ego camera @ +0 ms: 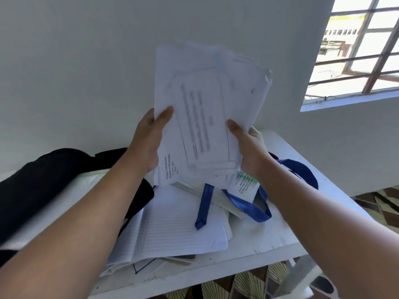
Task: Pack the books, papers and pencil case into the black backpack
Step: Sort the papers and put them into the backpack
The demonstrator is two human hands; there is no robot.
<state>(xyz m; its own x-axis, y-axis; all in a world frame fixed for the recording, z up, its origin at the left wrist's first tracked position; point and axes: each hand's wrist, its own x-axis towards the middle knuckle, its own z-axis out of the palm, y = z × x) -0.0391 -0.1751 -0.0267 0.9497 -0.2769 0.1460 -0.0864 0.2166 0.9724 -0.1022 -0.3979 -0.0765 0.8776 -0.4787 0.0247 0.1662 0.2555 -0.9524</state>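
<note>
A thick stack of white printed papers (207, 108) is held upright above the table by both hands. My left hand (149, 139) grips its left edge, thumb on the front sheet. My right hand (248, 147) grips the lower right edge. The black backpack (43, 190) lies at the left of the white table (302, 229). Below the stack lie open lined notebooks (181, 225) and more loose sheets. No pencil case is visible.
A white tote bag with blue straps (248, 206) lies on the table under the held papers. A white wall stands behind the table, and a barred window (356, 50) is at the upper right. Patterned floor tiles (248, 285) show below the table's front edge.
</note>
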